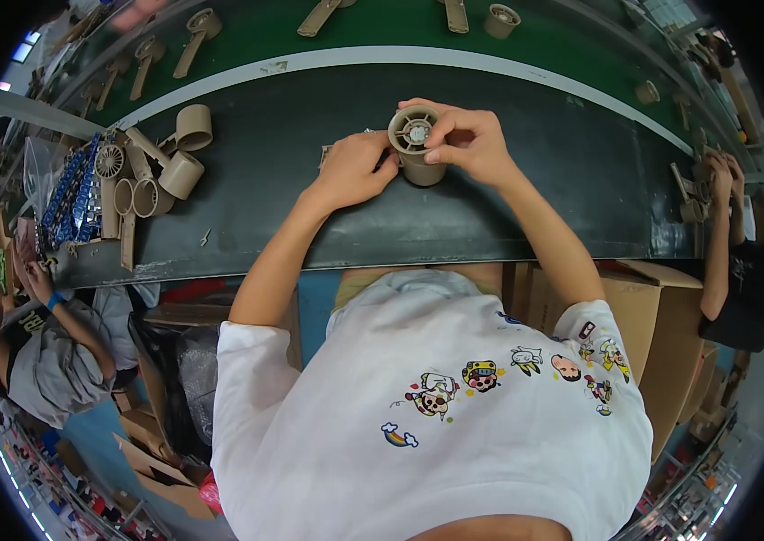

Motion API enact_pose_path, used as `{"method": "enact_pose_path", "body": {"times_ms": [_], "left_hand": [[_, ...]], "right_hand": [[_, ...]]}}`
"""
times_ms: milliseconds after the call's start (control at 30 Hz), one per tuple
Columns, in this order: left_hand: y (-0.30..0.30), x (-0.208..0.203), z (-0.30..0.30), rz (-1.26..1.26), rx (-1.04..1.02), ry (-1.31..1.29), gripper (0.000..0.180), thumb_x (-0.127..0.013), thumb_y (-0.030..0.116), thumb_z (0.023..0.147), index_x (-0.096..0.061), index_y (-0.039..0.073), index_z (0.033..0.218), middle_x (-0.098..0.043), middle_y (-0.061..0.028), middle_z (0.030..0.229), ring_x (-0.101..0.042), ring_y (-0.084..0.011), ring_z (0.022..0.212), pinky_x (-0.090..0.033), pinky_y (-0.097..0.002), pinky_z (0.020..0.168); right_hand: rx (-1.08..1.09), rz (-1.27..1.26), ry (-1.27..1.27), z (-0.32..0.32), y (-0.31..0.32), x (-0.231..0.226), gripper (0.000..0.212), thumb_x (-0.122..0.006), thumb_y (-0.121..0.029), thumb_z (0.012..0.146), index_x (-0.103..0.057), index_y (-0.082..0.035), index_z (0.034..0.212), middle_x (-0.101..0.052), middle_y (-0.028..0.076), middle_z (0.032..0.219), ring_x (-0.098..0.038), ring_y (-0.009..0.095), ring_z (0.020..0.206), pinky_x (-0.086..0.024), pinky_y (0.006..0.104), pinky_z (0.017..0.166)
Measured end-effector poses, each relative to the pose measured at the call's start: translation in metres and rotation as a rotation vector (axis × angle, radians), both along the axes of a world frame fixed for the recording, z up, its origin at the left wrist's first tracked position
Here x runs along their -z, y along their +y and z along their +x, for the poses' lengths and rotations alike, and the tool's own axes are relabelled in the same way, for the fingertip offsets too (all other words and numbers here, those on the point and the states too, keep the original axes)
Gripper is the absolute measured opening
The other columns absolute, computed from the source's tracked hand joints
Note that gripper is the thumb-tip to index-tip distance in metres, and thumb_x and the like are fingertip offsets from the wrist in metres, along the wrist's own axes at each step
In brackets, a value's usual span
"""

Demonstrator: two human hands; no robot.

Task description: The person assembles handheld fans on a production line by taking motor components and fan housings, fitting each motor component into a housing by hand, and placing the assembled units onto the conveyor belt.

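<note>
A beige cylindrical fan housing (422,171) stands over the dark worktop, its round mouth turned up toward me. Inside the mouth, spokes run to a pale hub at the centre. My right hand (476,144) holds the housing's right side, with thumb and index finger bent over the rim near the hub. Against the left side, my left hand (355,169) is closed with its fingers curled. Part of a beige piece pokes out beyond its knuckles, and whether it belongs to the same housing is hidden.
Several beige fan housings with handles (181,173) are heaped at the left, beside blue-and-silver strips (71,194). Beyond a pale rail, a green conveyor (400,25) carries more fan parts. People work at both sides. Cardboard boxes (639,316) stand under the worktop at right.
</note>
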State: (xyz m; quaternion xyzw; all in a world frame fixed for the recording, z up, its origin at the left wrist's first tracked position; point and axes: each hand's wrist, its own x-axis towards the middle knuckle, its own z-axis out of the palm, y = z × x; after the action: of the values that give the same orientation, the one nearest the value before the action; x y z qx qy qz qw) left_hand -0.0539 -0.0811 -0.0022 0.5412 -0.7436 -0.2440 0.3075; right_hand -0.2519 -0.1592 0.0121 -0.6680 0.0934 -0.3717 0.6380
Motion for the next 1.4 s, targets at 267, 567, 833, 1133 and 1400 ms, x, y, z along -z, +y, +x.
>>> {"method": "enact_pose_path", "body": {"times_ms": [267,567,833,1133,1400], "left_hand": [[0.004,0.003,-0.008,-0.083,-0.035,-0.074,0.014,-0.056,0.016,0.082,-0.059,0.002,0.086,-0.064,-0.0174,0.078,-0.062,-0.0381,0.078,-0.048,-0.0469,0.071],[0.007,0.005,-0.003,-0.133,-0.024,-0.101,0.010,-0.056,0.010,0.082,-0.053,0.002,0.086,-0.060,-0.0160,0.078,-0.059,-0.0367,0.077,-0.047,-0.0450,0.069],[0.012,-0.002,0.025,-0.145,-0.039,-0.186,0.006,-0.057,0.010,0.083,-0.054,0.005,0.086,-0.060,-0.0133,0.076,-0.061,-0.0330,0.074,-0.047,-0.0421,0.064],[0.013,0.000,0.033,-0.139,-0.050,-0.131,0.009,-0.059,0.014,0.080,-0.055,0.007,0.085,-0.061,-0.0139,0.066,-0.062,-0.0339,0.063,-0.049,-0.0426,0.059],[-0.057,0.013,0.049,-0.243,-0.669,-0.329,0.014,-0.057,0.019,0.085,-0.055,0.005,0.087,-0.064,-0.0160,0.071,-0.064,-0.0382,0.070,-0.049,-0.0497,0.061]], "right_hand": [[0.261,-0.115,0.009,-0.011,0.018,0.028,0.017,-0.074,0.008,0.072,-0.064,0.002,0.084,-0.063,0.020,0.118,-0.055,0.029,0.120,-0.041,0.0368,0.103],[0.067,-0.154,0.185,-0.030,0.002,0.013,0.014,-0.076,0.006,0.069,-0.067,0.001,0.078,-0.069,0.017,0.108,-0.055,0.030,0.122,-0.030,0.0407,0.113],[-0.056,-0.134,0.194,-0.032,-0.003,0.025,0.022,-0.083,0.002,0.061,-0.070,-0.001,0.078,-0.050,0.025,0.137,-0.032,0.037,0.140,-0.023,0.0450,0.115],[0.136,-0.272,0.253,-0.029,0.006,0.034,0.004,-0.073,-0.006,0.076,-0.070,-0.005,0.078,-0.058,0.014,0.133,-0.044,0.033,0.134,-0.013,0.0518,0.116],[0.403,-0.244,0.192,-0.038,0.001,0.037,0.030,-0.073,-0.006,0.075,-0.071,-0.004,0.105,-0.055,0.018,0.135,-0.059,0.029,0.119,-0.046,0.0365,0.099]]}}
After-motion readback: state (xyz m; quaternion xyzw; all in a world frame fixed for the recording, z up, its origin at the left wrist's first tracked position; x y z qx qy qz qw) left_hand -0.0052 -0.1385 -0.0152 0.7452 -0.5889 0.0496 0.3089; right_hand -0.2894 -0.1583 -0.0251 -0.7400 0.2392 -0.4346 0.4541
